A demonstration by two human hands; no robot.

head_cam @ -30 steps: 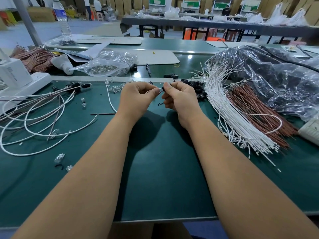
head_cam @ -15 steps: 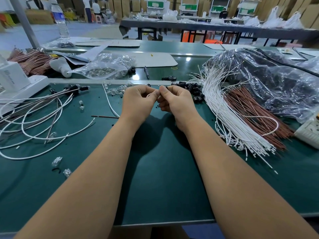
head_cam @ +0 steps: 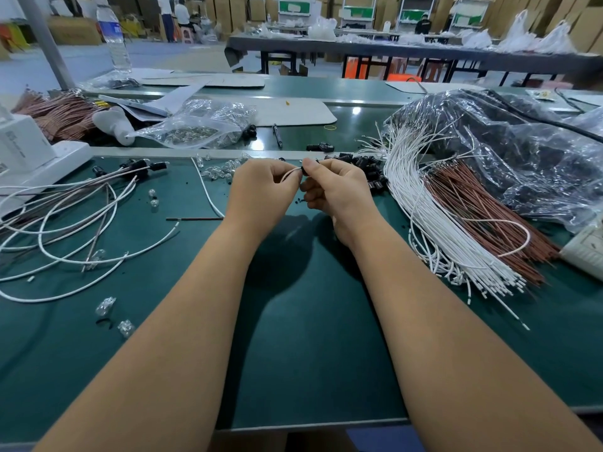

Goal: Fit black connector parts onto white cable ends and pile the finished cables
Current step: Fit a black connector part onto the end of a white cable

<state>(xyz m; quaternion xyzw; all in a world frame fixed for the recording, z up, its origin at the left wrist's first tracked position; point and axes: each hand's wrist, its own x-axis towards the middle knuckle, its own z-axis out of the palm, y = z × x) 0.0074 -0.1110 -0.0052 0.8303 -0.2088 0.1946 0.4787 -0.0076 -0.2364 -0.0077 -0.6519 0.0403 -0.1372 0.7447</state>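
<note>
Head view: no writing is legible — the water bottle (head_cam: 112, 34) label and the marks on the white device (head_cam: 23, 143) are too blurred. Both forearms reach forward over the green surface (head_cam: 310, 337). The left hand (head_cam: 261, 187) pinches a white cable (head_cam: 291, 172) end; the right hand (head_cam: 336, 187) pinches a black connector (head_cam: 305, 170) against it. Loose connectors (head_cam: 365, 164) lie just behind — finished cables (head_cam: 65, 230) sprawl far left.
</note>
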